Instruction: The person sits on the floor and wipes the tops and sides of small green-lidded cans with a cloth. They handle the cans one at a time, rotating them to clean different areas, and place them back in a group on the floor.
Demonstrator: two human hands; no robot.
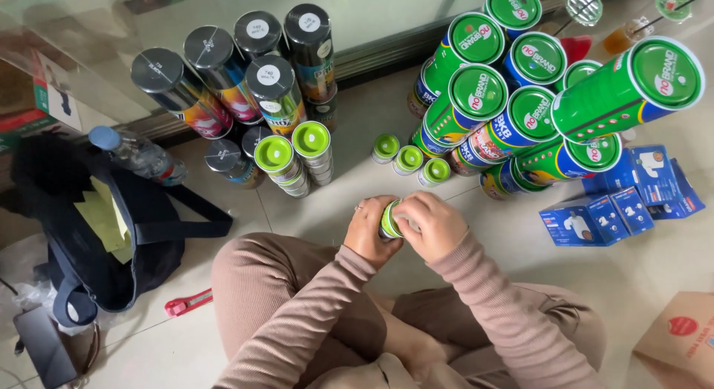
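Small can with a green lid [390,219] sits centre of view, held between both hands just above the person's knees, over the tiled floor [476,244]. Left hand [370,230] wraps the can from the left side, fingers closed round its body, ring on one finger; right hand [433,224] clamped over it from the right and top, covering most of the can so only the lid edge and a strip of label show. Both sleeves pinkish-brown, person sitting cross-legged on the floor. Just beyond the hands, a short row of three small green-lidded cans [408,159] standing on the floor. Left of those, two stacks of small cans with green lids [294,158], touching each other. Farther left and back, a cluster of tall spray cans with black caps [242,69] near a glass wall, some stacked on others. Far right, a pile of large green-capped spray cans [520,99] lying on their sides, caps facing the camera, stacked several high. Right of the hands, blue cardboard boxes [617,207] on the floor, near the pile's base. Brown paper bag [680,337] at the near right corner. Left side: black bag [111,240] open with yellow paper inside, clear plastic water bottle [137,155] with a blue cap just behind it, red utility knife [187,303] on the floor near the left knee.
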